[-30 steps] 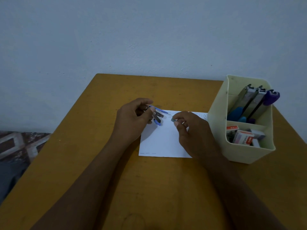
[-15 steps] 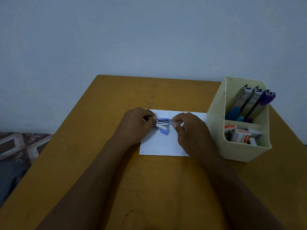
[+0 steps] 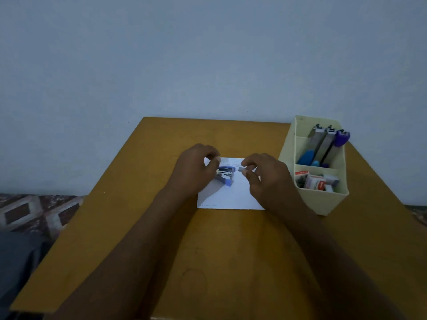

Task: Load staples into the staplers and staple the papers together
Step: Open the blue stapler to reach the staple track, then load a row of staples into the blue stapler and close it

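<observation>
A yellow-brown wooden counter (image 3: 231,262) stands pushed against a pale blue wall (image 3: 208,54). Its left edge runs beside patterned floor tiles (image 3: 34,211), and bare wood lies open along the near side and far-left corner. A cream plastic organizer (image 3: 323,204) sits near the counter's right edge. Its back compartment holds three upright staplers (image 3: 321,142), two silver and one purple-capped, and its front compartment holds red-and-white staple boxes (image 3: 315,181). A white sheet of paper (image 3: 231,197) lies flat at the counter's centre, just left of the organizer. Above the paper, the person's left hand (image 3: 196,169) curls its fingers around a small blue stapler (image 3: 225,175), which is hinged open. The right hand (image 3: 265,179) pinches a short strip of staples (image 3: 241,169) between thumb and forefinger, just beside the stapler's front end.
</observation>
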The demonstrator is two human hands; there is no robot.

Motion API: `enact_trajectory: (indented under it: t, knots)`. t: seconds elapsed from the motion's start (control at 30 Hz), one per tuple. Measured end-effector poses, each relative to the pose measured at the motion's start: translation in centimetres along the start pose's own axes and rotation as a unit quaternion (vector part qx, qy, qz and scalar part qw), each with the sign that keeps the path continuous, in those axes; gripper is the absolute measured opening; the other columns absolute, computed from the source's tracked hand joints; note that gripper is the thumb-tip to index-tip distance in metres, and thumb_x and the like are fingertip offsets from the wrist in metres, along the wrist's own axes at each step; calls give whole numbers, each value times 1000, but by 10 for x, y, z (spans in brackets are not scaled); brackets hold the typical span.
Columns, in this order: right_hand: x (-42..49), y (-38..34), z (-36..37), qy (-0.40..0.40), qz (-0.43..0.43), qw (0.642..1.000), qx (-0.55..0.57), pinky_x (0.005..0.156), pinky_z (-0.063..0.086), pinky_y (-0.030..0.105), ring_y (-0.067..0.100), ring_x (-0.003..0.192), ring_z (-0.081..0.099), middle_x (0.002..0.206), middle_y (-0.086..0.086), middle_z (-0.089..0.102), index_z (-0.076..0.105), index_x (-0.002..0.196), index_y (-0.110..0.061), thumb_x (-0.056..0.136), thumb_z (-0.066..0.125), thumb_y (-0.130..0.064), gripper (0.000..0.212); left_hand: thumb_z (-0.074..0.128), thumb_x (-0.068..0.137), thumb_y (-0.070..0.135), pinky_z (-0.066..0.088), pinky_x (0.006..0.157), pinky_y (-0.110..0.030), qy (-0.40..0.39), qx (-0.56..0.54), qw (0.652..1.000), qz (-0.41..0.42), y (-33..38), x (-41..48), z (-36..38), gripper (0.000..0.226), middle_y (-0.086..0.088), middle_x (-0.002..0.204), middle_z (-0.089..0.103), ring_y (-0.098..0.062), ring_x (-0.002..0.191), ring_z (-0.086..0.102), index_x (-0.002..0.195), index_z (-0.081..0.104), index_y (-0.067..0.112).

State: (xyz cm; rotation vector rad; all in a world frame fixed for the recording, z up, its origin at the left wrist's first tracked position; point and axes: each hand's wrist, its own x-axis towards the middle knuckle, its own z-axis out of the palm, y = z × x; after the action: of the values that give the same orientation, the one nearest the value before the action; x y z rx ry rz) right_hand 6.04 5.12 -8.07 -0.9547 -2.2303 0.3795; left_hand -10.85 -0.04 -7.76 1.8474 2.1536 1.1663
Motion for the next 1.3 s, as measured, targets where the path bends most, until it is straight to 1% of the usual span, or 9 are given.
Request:
enact_trajectory:
  t: [0.1, 0.3, 0.43, 0.6, 0.77, 0.87, 0.97, 1.1, 1.3]
  knots:
    - [-10, -4, -20, 16, -16, 1000, 17, 68, 34, 8, 11, 78, 51, 95, 8, 65, 66, 96, -8, 86, 62, -10, 11, 58, 91, 16, 44, 73, -19, 10, -8, 1000, 25, 18, -3, 0, 14, 0, 99, 69, -8, 83, 56, 98, 70, 13]
    - [-35, -5, -57, 52, -40, 998, 9, 67, 45, 22, 14, 73, 54, 84, 8, 66, 66, 87, -5, 84, 63, -9, 6, 58, 91, 18, 36, 66, -4, -18, -34, 997, 69, 58, -10, 10, 13, 8, 95, 67, 6, 70, 53, 96, 69, 17]
    - [-54, 3, -89, 81, 22, 996, 14, 71, 45, 17, 11, 78, 53, 88, 3, 64, 66, 90, -7, 86, 63, -11, 6, 59, 90, 17, 36, 66, 1, -28, -50, 995, 85, 80, -16, 16, 12, 9, 94, 66, 8, 72, 53, 96, 70, 16]
    - [-91, 27, -135, 89, 122, 989, -4, 60, 39, 1, 2, 72, 51, 89, -5, 60, 63, 96, -11, 87, 61, -18, 12, 58, 91, 16, 35, 64, 0, -88, -77, 983, 141, 131, -21, 34, 14, 8, 93, 68, 11, 73, 54, 96, 72, 15]
    - [-133, 50, -181, 129, 172, 976, -35, 63, 39, 16, 3, 69, 53, 81, -6, 60, 63, 87, -16, 87, 62, -21, 5, 57, 92, 20, 36, 64, -3, -160, -90, 962, 204, 196, -26, 70, 14, 10, 94, 66, -1, 79, 54, 96, 71, 18]
    - [-167, 65, -205, 133, 220, 966, -35, 64, 40, 18, 5, 72, 54, 84, -5, 59, 62, 88, -17, 88, 61, -21, 4, 58, 91, 18, 38, 67, -5, -200, -102, 943, 246, 232, -36, 97, 15, 5, 96, 70, -3, 80, 56, 97, 72, 15]
    - [-204, 81, -226, 126, 283, 950, -43, 66, 45, 24, 13, 76, 56, 86, -1, 60, 61, 89, -16, 89, 59, -18, 2, 57, 93, 20, 38, 65, -10, -252, -74, 927, 267, 262, -47, 129, 16, 3, 96, 69, -5, 77, 54, 100, 71, 15]
    - [-265, 108, -257, 93, 373, 918, -98, 68, 49, 30, 14, 77, 57, 86, 0, 62, 63, 88, -16, 87, 59, -17, 4, 55, 95, 21, 50, 73, -29, -336, -58, 890, 304, 304, -79, 173, 19, -4, 97, 69, -14, 79, 60, 103, 69, 12]
    - [-332, 136, -277, 1, 499, 831, -245, 66, 50, 33, 23, 78, 58, 88, 8, 62, 64, 85, -10, 79, 57, -14, 10, 55, 94, 22, 49, 72, -30, -403, -53, 851, 333, 346, -121, 220, 19, -4, 97, 69, -16, 80, 60, 101, 70, 12]
